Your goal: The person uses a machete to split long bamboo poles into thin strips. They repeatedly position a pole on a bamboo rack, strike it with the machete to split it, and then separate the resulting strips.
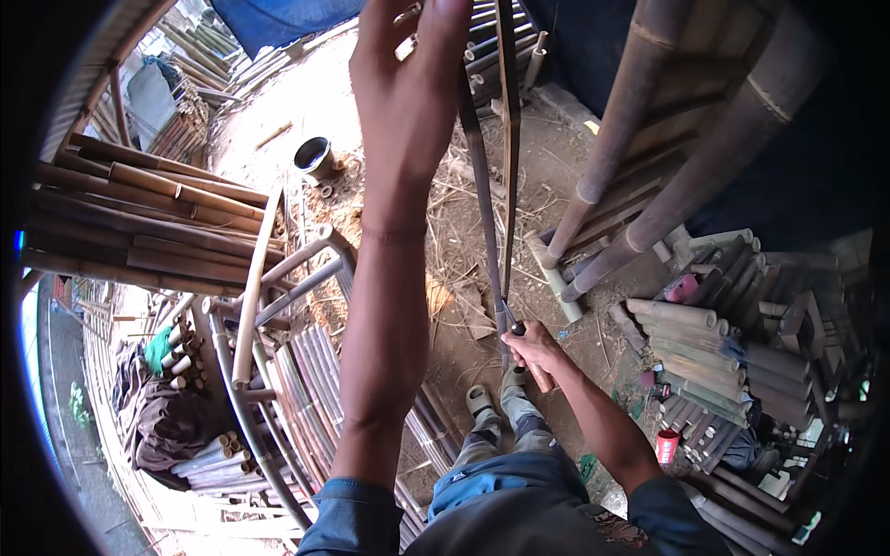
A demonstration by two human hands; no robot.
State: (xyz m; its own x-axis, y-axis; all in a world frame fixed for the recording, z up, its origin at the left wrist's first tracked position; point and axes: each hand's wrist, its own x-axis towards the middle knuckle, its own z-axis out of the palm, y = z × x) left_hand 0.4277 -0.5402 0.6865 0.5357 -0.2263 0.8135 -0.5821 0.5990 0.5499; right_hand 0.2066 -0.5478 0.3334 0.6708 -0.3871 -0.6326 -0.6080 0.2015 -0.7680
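Observation:
My left hand [400, 65] is raised high at the top, beside the upper part of a split bamboo pole; its fingertips run out of view, so its grip is hidden. The pole stands upright before my feet, parted into two long strips, a left strip [482, 185] and a right strip [510, 139]. Low down, where the strips meet, my right hand [533, 344] is closed around the handle of a knife [540, 377]. The knife's metal blade lies against the bamboo at the split, partly hidden by the hand and pole.
A bamboo ladder-like frame [667, 139] leans at the right, above stacked bamboo pieces [686, 352] and a red can [667, 447]. At left are a bamboo rack [222, 343], a pile of poles [148, 199] and dark cloth [158, 408]. A black bucket [314, 158] stands on the littered ground.

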